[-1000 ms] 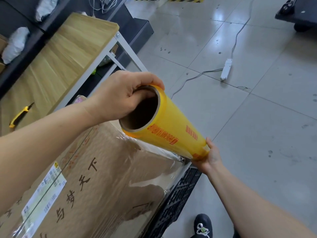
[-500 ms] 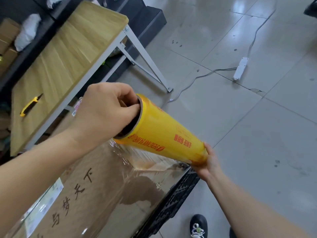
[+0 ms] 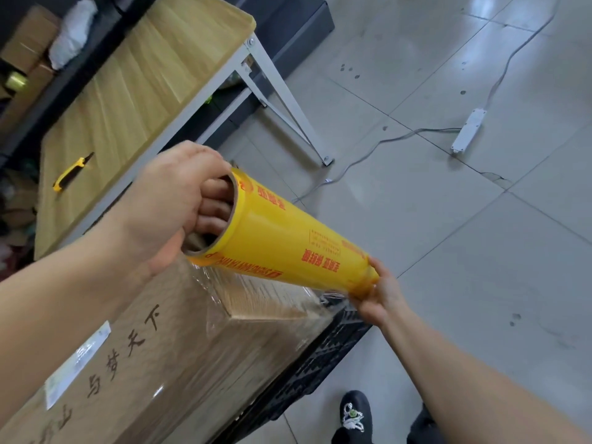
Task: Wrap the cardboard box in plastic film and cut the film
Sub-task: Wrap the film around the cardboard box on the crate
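Note:
A large brown cardboard box [image 3: 134,363] with black characters and a white label fills the lower left, standing on a black plastic pallet [image 3: 323,366]. Clear plastic film [image 3: 256,302] lies over its top corner and near side. A yellow film roll [image 3: 288,245] with red print hangs tilted above the box corner. My left hand [image 3: 173,213] grips the roll's upper end with fingers inside the core. My right hand [image 3: 378,293] holds the lower end. A yellow-handled utility knife [image 3: 69,174] lies on the wooden table.
A wooden table [image 3: 137,84] with a white metal frame stands beyond the box. A white power strip [image 3: 467,129] and its cable lie on the tiled floor to the right. My black shoe [image 3: 355,415] is beside the pallet. Boxes and white bags sit at upper left.
The roll has travelled along the box's end toward its far corner, and its upper end has turned away from me. More film now covers the box corner. Both hands kept their grip.

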